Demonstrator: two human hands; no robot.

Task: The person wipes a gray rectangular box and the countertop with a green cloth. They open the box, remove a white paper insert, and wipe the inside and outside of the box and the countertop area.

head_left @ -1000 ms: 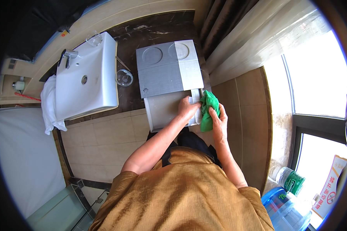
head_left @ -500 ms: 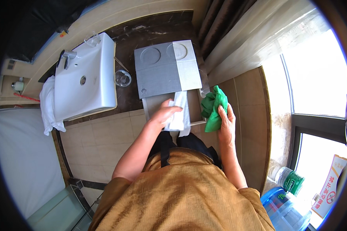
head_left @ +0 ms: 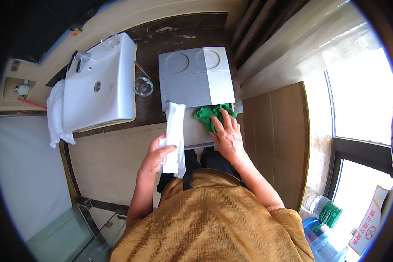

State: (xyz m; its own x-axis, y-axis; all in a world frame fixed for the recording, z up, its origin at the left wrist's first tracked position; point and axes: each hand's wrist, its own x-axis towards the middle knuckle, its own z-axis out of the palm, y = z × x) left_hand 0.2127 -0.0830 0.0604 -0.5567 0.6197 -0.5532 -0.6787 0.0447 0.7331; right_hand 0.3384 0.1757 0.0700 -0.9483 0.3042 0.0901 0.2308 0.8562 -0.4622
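Observation:
In my left hand (head_left: 155,157) is a folded white cloth (head_left: 175,135), a long strip held upright between thumb and fingers. Its upper end reaches the left front corner of a grey and white box (head_left: 185,85). A shallow drawer (head_left: 195,139) is pulled out from the box's near side. My right hand (head_left: 228,139) has its fingers curved over a bunched green cloth (head_left: 204,114) and holds it down in the drawer's right part. Fingers and knuckles hide much of the green cloth. Two round recesses mark the box's top.
A white washbasin (head_left: 105,94) stands left of the box, with a white towel (head_left: 56,115) over its left side. Between basin and box sits a clear glass bowl (head_left: 143,86) on the dark counter (head_left: 150,52). Plastic bottles (head_left: 325,212) stand at the window on the right.
My right hand has moved the green cloth left and down into the drawer. My left hand has drawn the white cloth out leftward, away from over the drawer's middle.

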